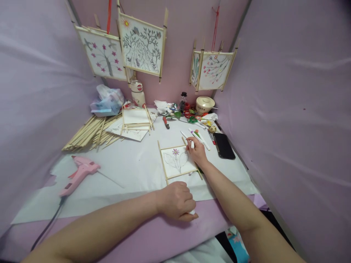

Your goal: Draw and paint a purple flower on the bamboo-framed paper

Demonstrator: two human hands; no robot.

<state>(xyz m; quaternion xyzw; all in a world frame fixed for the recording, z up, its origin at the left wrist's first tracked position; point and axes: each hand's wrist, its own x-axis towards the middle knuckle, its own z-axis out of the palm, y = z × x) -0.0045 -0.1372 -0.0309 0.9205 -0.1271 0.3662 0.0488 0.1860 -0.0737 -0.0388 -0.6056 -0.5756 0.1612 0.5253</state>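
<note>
A small square paper panel [177,161] framed with bamboo sticks lies on the white sheet [131,171] in front of me; it carries a line drawing of a plant with a pink flower. My right hand [196,151] rests at the panel's right edge, shut on a white marker [189,140] with its tip at the paper. My left hand [177,201] lies curled on the near table edge just below the panel, closed around a small white object that is mostly hidden.
A pink glue gun [79,173] lies at the left with its cord trailing off. Bamboo sticks [90,133] and framed panels [135,120] are piled behind. Loose markers [200,138], a black phone [224,145], scissors, a bowl [204,105] and a bottle [138,93] crowd the back right. Painted lanterns hang above.
</note>
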